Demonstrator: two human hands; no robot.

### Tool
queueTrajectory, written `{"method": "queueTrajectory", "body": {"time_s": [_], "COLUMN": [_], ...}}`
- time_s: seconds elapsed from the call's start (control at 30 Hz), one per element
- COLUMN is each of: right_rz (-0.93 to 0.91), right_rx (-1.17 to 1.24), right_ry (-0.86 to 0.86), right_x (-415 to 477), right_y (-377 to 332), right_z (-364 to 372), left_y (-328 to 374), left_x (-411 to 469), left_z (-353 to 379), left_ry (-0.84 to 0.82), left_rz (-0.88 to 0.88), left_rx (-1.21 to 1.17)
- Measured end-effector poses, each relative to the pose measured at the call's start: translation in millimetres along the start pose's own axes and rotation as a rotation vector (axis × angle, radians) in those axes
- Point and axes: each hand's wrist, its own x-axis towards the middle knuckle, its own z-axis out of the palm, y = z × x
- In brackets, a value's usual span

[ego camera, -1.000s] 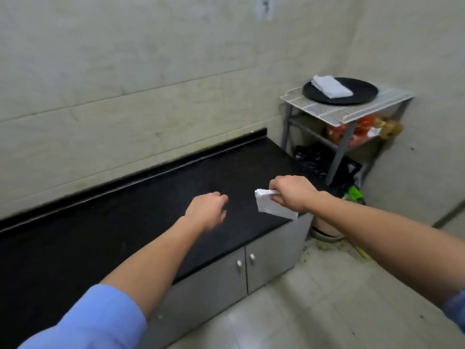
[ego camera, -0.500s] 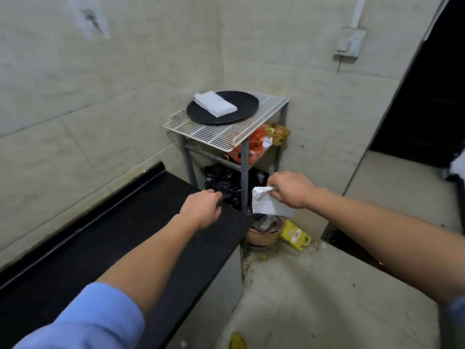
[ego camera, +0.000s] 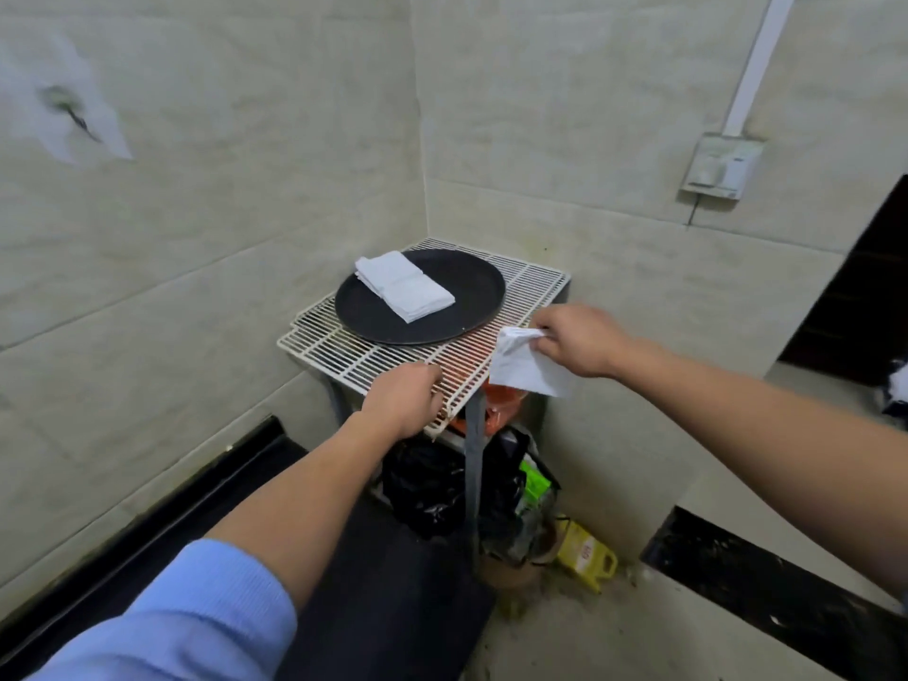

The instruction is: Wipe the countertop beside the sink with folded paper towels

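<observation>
Paper towel (ego camera: pixel 524 372) pinched in right hand (ego camera: pixel 581 344); left hand (ego camera: pixel 406 406) loosely curled, nothing seen held. Black tabletop (ego camera: pixel 408 607) lies below-left of both hands, long axis along left wall, left hand nearer.

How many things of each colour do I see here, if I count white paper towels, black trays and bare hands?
White paper towels: 2, the folded stack on the black tray and the piece pinched by the right hand.
Black tray: 1.
Bare hands: 2, counting the left hand.
Total: 5.
</observation>
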Motion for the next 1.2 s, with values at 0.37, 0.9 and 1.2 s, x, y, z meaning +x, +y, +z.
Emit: {"method": "queueTrajectory", "body": {"time_s": [0.37, 0.9, 1.2], "right_rz": [-0.376, -0.711, -0.653], "right_rx": [0.052, 0.066, -0.023], "right_ry": [0.010, -0.274, -0.322], "right_x": [223.7, 359.2, 410.6], "right_y": [47.4, 13.0, 0.7], "right_z": [16.3, 69.5, 112.5], "left_y": [-35.9, -57.6, -94.0], "left_x": [119.9, 159.8, 173.8], "left_z": [27.1, 37.1, 42.5], "left_ry": [0.043, 0.002, 0.050], "left_rz": [-0.400, -0.708, -0.742], "left_rx": [-0.085, -0.031, -0.022]}}
